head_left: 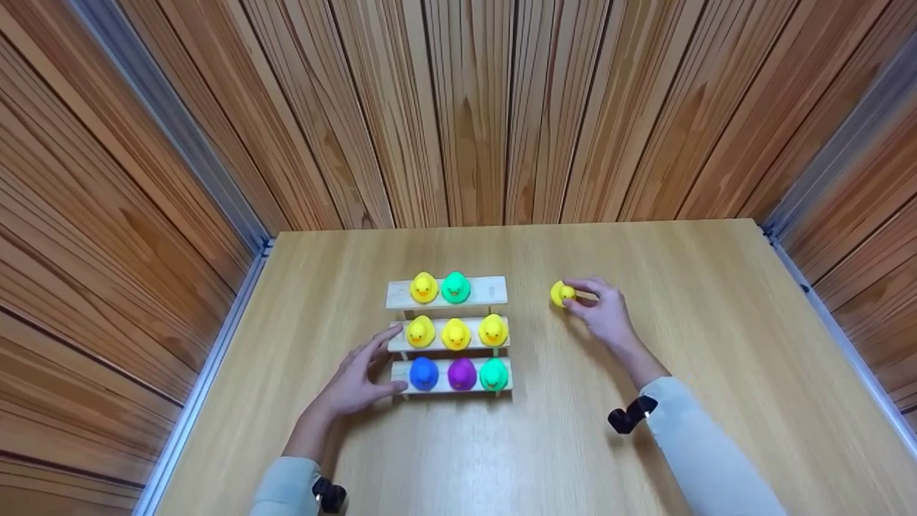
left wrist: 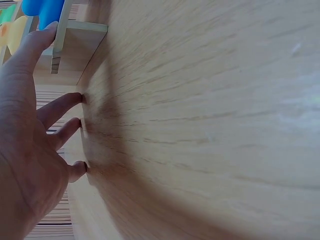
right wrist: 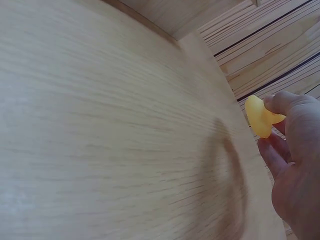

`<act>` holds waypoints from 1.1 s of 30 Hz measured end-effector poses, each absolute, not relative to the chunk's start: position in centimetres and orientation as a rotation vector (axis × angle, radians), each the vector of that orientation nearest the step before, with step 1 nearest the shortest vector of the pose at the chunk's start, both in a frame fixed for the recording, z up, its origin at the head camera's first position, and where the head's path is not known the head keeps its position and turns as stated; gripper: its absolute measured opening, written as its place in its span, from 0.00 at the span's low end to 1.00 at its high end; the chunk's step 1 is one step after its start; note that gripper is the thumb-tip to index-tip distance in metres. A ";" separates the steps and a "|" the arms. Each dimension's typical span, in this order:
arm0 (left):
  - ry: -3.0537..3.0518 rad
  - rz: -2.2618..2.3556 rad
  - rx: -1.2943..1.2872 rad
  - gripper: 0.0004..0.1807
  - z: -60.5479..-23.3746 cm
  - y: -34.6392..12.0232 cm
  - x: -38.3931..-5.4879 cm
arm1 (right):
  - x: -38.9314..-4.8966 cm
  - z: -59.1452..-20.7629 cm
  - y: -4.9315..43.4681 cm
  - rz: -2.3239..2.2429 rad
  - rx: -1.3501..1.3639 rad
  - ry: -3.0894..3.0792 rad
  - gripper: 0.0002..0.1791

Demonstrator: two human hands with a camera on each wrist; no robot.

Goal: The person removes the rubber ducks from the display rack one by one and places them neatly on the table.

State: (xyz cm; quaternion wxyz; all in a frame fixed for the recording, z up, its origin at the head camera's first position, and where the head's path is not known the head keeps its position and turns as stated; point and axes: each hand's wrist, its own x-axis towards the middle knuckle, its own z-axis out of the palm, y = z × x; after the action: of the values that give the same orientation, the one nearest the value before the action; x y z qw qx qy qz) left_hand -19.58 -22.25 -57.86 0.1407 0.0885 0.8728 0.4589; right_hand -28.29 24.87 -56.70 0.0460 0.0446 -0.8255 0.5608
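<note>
A yellow rubber duck [head_left: 562,294] is pinched between the thumb and fingers of my right hand [head_left: 600,308], held above the table right of the rack. The right wrist view shows the same duck [right wrist: 260,117] at the fingertips. My left hand [head_left: 358,376] rests against the left end of a three-step wooden rack [head_left: 491,290]. Its thumb touches the lowest step beside a blue duck [head_left: 424,373]; the index finger reaches the middle step. In the left wrist view, the other fingers of this hand [left wrist: 25,145] are spread, tips down at the table.
On the top step stand a yellow duck [head_left: 424,288] and a green duck [head_left: 455,288], left of a bare stretch. Three yellow ducks [head_left: 455,334] fill the middle step. A purple duck [head_left: 462,374] and another green duck [head_left: 493,374] share the lowest. Wooden walls [head_left: 473,115] enclose the table [head_left: 688,287].
</note>
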 end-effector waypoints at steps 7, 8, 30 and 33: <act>2.545 1.313 0.269 0.52 -57.8 -22.2 -19.5 | -27.9 -58.0 25.3 1.724 0.099 -2.545 0.23; 2.544 1.312 0.265 0.52 -57.8 -22.2 -19.4 | -27.9 -58.2 25.3 1.721 0.101 -2.547 0.23; 2.528 1.333 0.250 0.52 -57.8 -22.2 -19.5 | -27.3 -59.4 25.0 1.693 0.096 -2.541 0.22; 2.535 1.329 0.250 0.52 -57.9 -22.2 -19.5 | -27.4 -59.5 25.0 1.709 0.109 -2.512 0.22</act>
State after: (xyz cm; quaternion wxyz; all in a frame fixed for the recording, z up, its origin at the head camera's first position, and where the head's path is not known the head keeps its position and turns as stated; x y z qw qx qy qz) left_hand -19.49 -22.21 -57.87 0.1341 0.0863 0.8744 0.4583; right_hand -27.41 24.96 -59.46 0.0507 0.0358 -0.8251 0.5615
